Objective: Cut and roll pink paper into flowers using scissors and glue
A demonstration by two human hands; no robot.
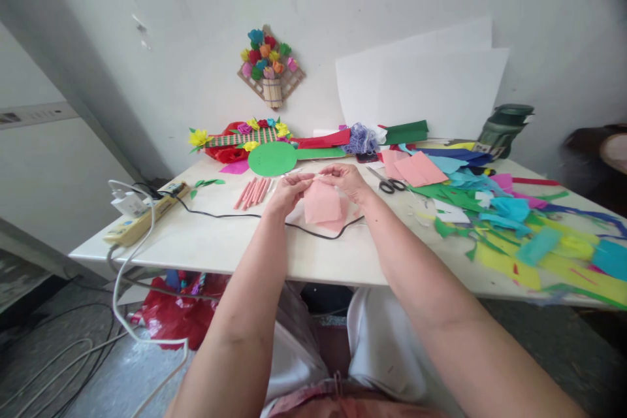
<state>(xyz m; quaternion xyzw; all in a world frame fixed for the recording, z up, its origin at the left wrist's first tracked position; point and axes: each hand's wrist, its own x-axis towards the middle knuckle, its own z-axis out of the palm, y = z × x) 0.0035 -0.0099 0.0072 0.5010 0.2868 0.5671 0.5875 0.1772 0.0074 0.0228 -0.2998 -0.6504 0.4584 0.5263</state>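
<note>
Both my hands are raised over the white table (206,245), pinching the top edge of a pink paper square (322,202). My left hand (289,191) grips its left upper corner with closed fingers. My right hand (349,181) grips the right upper corner, fingers closed too. The sheet hangs down between them, with another pink piece (343,219) lying under it on the table. A row of rolled pink paper sticks (253,192) lies just left of my left hand. Black-handled scissors (389,183) lie right of my right hand.
A black cable (220,214) runs across the table from a power strip (142,219) at the left edge. A green paper disc (272,159), paper flowers (245,134) and coloured paper scraps (514,222) cover the back and right. White sheets (431,88) lean on the wall.
</note>
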